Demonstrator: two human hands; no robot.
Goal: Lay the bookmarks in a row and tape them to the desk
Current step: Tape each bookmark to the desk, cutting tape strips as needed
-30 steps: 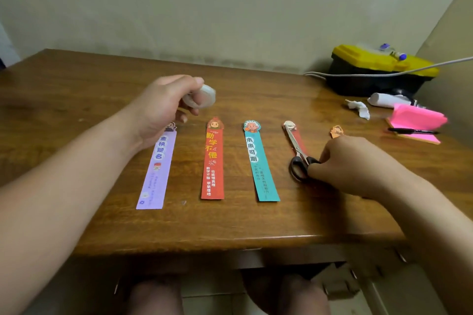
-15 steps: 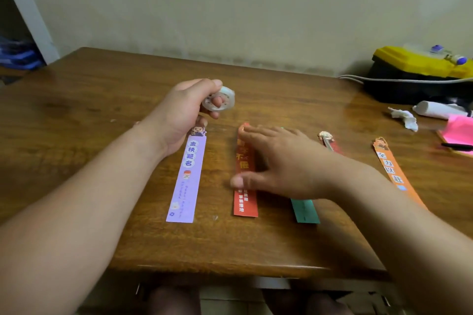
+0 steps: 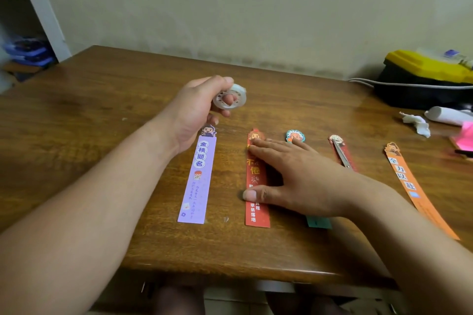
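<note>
Several bookmarks lie side by side on the wooden desk (image 3: 107, 115): a purple one (image 3: 195, 181), a red one (image 3: 256, 210), a teal one (image 3: 294, 135) mostly hidden under my hand, a dark red one (image 3: 337, 142) and an orange one (image 3: 409, 186). My left hand (image 3: 194, 110) holds a roll of clear tape (image 3: 230, 97) above the purple bookmark's top. My right hand (image 3: 294, 176) lies flat, fingers spread, over the red and teal bookmarks. Scissors (image 3: 343, 155) rest on the dark red bookmark.
A black and yellow toolbox (image 3: 422, 79) with a white cable stands at the back right. Beside it lie a crumpled tissue (image 3: 417, 123), a white roll (image 3: 448, 115) and pink sticky notes (image 3: 465, 139). A shelf (image 3: 28, 54) stands left of the desk.
My right hand let go of the scissors and moved left, and it now rests flat on the red and teal bookmarks. The view shifted left. My left hand still holds the tape.
</note>
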